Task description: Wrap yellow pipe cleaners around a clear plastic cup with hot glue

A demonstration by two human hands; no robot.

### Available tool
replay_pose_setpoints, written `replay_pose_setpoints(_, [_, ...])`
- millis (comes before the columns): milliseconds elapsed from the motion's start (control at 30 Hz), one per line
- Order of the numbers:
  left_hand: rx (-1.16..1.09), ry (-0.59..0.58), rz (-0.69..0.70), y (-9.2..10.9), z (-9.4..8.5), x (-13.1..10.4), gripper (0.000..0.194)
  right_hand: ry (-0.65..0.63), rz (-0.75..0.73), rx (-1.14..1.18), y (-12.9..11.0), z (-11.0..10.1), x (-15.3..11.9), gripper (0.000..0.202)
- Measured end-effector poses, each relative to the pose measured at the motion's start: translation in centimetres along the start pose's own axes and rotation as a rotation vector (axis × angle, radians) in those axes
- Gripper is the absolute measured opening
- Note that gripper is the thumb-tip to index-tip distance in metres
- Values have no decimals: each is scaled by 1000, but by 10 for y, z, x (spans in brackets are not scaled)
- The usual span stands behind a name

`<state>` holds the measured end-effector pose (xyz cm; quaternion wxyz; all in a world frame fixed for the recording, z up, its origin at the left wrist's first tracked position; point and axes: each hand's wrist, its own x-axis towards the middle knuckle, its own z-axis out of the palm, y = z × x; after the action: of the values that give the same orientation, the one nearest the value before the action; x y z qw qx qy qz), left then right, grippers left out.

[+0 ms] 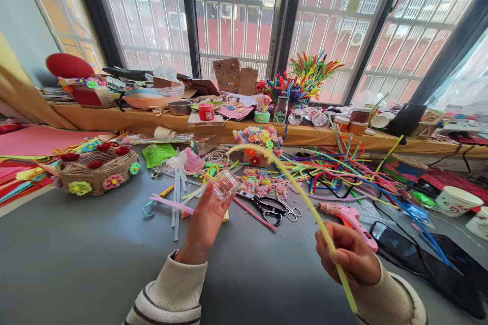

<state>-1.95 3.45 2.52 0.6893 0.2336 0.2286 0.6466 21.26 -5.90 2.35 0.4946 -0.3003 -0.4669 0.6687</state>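
Observation:
My left hand point(208, 223) holds up a small clear box point(225, 186), its fingers closed around the lower part. Between the thumb and fingers of my right hand point(345, 254) is a long pale yellow pipe cleaner point(301, 190). It arches up and over to the left, its far end above the clear box. Just beyond the box lie black-handled scissors point(267, 207) and a small pair of metal scissors point(293, 213). A pink glue gun point(353, 221) rests behind my right hand. Clear glue sticks point(176, 203) are spread left of the box.
A woven basket with flowers point(101, 170) stands at left. Loose coloured pipe cleaners point(324, 175) cover the table's back right, beside a heap of small pastel pieces point(263, 183). A black phone point(400, 249) and paper cups point(457, 200) are at right. A cluttered ledge point(213, 129) runs below the windows.

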Motion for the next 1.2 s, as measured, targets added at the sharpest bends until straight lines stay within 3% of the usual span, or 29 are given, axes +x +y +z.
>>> replay_pose_setpoints(167, [-4,8,-27,0,-1,-1,22,1,-147,188,2,-7,-1,19])
replay_pose_setpoints(300, [45,-80,-70,-6,0,-3,24,-31,-241,132,0,-7,22,13])
replay_pose_setpoints(367, [81,-105,-121,-13,2,-4,23,3,-260,84,2,-3,39,18])
replay_pose_setpoints(500, [165,-145,-233,-26,5,-7,30,213,-281,91,11,5,60,21])
replay_pose_setpoints(700, [202,-171,-274,-29,8,-13,32,346,-259,59,22,7,58,22])
replay_pose_setpoints(867, [323,-194,-203,-30,13,-17,39,384,-257,9,26,12,57,21])
replay_pose_setpoints(1200, [366,-226,-154,-32,13,-20,29,446,-234,-105,34,14,53,21])
